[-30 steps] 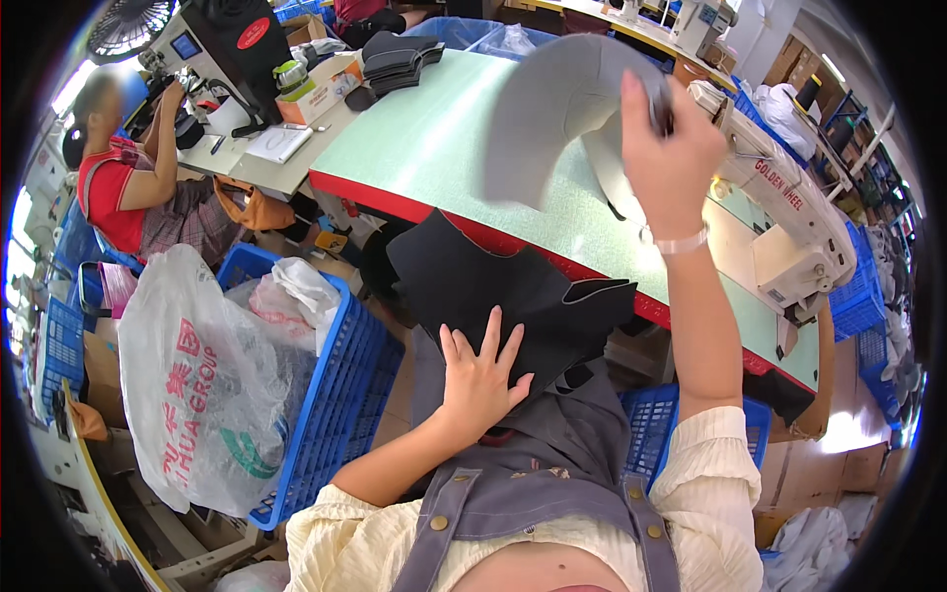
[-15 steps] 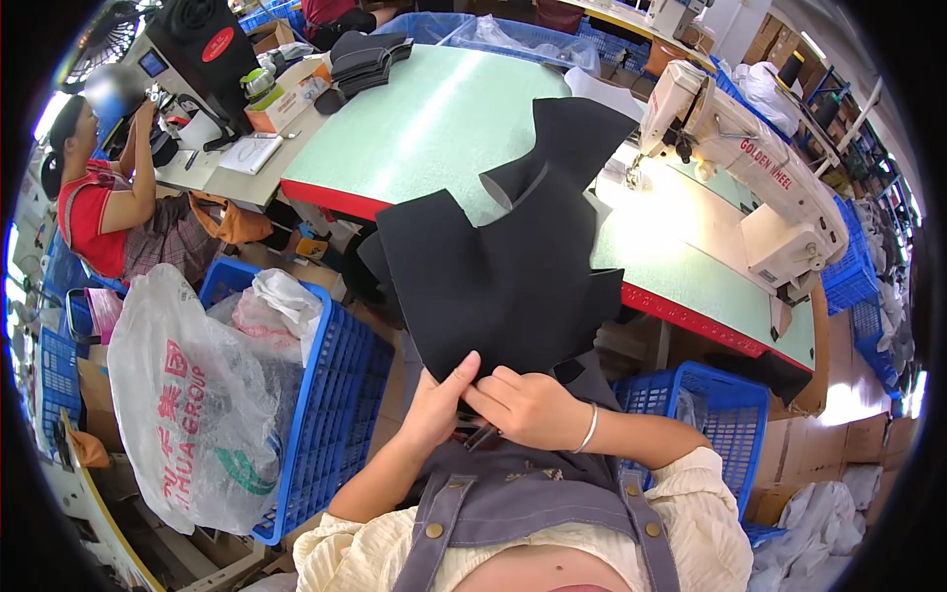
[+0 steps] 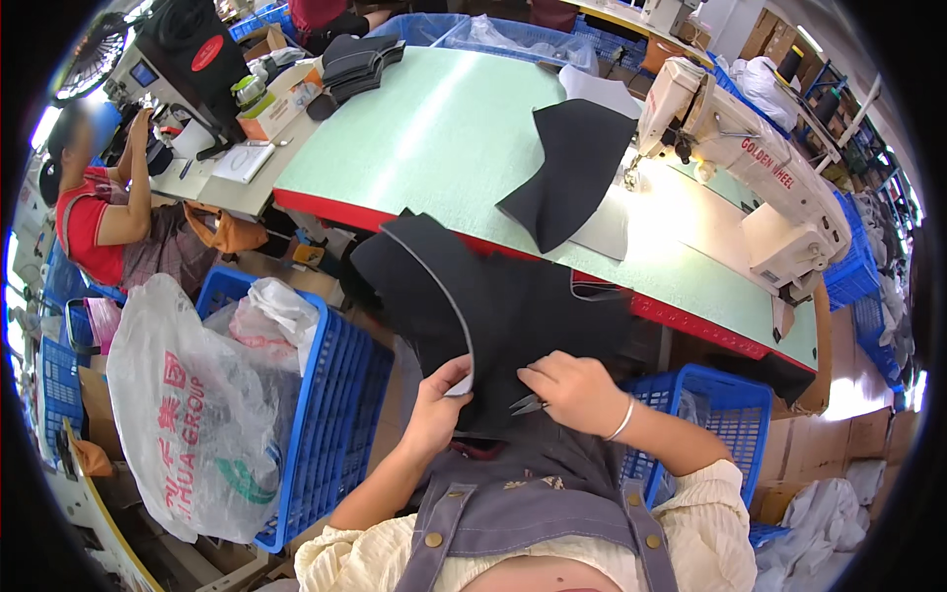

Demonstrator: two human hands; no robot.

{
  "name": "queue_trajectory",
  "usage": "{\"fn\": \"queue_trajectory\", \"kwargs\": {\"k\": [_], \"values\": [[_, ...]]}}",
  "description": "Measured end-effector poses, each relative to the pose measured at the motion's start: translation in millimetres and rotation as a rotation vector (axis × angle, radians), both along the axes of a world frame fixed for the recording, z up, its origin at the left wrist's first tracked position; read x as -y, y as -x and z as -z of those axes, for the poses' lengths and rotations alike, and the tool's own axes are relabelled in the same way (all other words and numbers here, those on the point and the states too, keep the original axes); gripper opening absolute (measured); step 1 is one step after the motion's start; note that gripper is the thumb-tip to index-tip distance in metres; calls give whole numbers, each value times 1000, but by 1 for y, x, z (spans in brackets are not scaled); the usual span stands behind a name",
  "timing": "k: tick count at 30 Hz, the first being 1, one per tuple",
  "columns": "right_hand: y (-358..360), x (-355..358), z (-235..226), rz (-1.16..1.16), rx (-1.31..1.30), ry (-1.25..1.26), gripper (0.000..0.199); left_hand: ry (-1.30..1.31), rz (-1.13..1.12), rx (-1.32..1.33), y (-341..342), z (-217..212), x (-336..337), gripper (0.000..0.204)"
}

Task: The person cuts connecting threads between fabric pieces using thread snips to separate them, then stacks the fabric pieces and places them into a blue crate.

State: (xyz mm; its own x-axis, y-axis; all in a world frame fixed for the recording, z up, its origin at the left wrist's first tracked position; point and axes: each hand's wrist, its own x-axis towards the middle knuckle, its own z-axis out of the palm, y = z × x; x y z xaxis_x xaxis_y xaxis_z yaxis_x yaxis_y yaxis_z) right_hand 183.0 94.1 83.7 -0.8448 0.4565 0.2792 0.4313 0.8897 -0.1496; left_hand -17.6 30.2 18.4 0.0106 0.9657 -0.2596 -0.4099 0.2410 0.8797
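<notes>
A large black fabric piece (image 3: 503,306) hangs over my lap below the table edge. Its left side is curled up, showing a pale cut edge. My left hand (image 3: 437,407) pinches that curled edge between thumb and fingers. Silver thread snips (image 3: 528,405) poke out from my right hand (image 3: 580,395), which is closed around them. The tips point left over the black fabric, and the rest is hidden in the palm. Another black fabric piece (image 3: 577,173) lies on the green tabletop (image 3: 424,138), partly over a grey piece (image 3: 602,232).
A white sewing machine (image 3: 760,178) with its lamp lit stands at the right of the table. Blue crates (image 3: 330,414) flank me, the left one holding plastic bags. Stacked dark pieces (image 3: 360,64) sit at the far left. A person in red (image 3: 104,217) works at the left.
The held fabric has come down off the table toward me, and its left side is now curled. My hands have moved apart, the right one rightward, bringing the snips into view.
</notes>
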Motion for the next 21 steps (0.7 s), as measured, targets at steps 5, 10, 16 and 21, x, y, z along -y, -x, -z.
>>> {"fn": "queue_trajectory", "kwargs": {"k": [5, 10, 16, 21], "values": [[-20, -51, -54, 53, -380, 1077, 23, 79, -108, 157, -1, -5, 6, 29], [-19, -113, -52, 293, -179, -123, 21, 23, -44, -10, -3, -4, 9, 43], [-14, -142, -17, -42, -22, -389, 24, -16, 1, -29, 1, -6, 12, 56], [-6, -147, -3, -56, -18, -422, 19, -44, 55, -70, 5, 1, 13, 58]]}}
